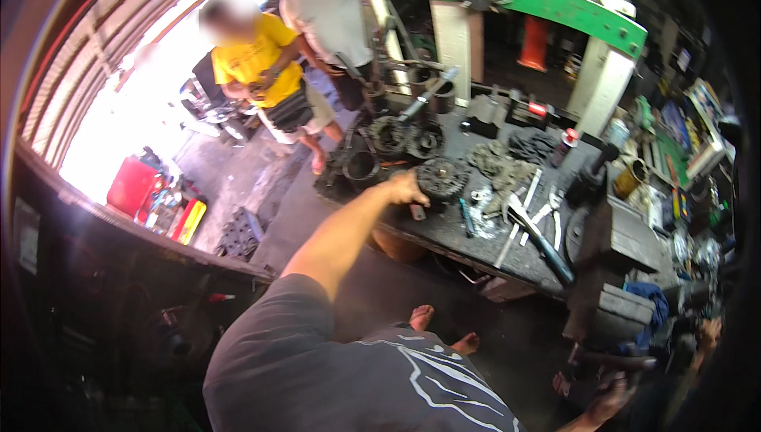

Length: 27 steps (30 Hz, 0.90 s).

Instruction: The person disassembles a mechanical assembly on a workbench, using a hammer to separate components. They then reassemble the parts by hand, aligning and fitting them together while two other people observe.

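My left hand [404, 189] reaches to the bench's left half, its fingers curled on the edge of a round, dark, toothed metal part [441, 177]. Below that hand a small metal piece [418, 212] sits at the bench edge. Beside the part are greasy rags [495, 164] and a blue pen-like tool [466, 219]. Dark housings [390, 137] and a metal cylinder [361, 169] stand behind and left. At the lower right my right hand [610, 400] is closed beside a dark bar [614, 361] under the vise [618, 305]; what it holds is unclear.
A cluttered workbench [523, 261] carries wrenches [547, 210] and a green-and-white press [579, 20]. Two people [265, 75] [329, 28] stand by the bright doorway at upper left, near a red toolbox [135, 186]. Another hand [708, 335] shows at far right.
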### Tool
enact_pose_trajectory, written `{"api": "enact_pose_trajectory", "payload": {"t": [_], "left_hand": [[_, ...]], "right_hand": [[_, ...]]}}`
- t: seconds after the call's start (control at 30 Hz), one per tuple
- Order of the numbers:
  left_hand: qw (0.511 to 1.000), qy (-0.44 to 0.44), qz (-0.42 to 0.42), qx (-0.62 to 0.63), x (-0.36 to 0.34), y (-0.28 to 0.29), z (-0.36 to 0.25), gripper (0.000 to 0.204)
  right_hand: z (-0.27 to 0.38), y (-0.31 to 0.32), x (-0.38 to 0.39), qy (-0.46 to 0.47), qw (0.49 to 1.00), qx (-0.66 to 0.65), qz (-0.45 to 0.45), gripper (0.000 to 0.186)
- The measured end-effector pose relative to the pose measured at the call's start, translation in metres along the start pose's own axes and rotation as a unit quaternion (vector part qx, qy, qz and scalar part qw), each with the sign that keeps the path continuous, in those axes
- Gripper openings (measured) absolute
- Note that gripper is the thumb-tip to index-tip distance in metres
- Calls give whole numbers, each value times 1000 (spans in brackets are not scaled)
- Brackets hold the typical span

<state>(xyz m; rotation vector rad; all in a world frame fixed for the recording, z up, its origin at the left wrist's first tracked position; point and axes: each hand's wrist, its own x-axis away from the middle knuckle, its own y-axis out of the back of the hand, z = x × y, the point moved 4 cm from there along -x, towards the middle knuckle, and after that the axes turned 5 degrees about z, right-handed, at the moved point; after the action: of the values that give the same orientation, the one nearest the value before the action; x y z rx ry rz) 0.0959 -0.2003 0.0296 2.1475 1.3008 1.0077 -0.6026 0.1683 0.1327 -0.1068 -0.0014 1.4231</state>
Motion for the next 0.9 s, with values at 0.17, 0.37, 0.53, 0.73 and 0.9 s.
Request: {"api": "enact_pose_trajectory", "payload": {"t": [0.17,0.37,0.53,0.73,0.9], "left_hand": [[996,42,-15,-82,18,6,-31,100],[997,15,-15,-78,28,8,-54,110],[997,-81,-1,2,31,10,-70,97],[999,-37,34,5,21,10,-74,91],[997,-65,-6,-43,14,10,-57,107]], "right_hand": [[-171,-169,21,-165,954,160,193,61],[-225,59,-2,-192,923,-239,-232,75],[-28,92,25,95,993,5,-64,40],[-138,-146,34,-144,950,225,164,41],[-178,-7,30,-207,894,-328,-225,39]]}}
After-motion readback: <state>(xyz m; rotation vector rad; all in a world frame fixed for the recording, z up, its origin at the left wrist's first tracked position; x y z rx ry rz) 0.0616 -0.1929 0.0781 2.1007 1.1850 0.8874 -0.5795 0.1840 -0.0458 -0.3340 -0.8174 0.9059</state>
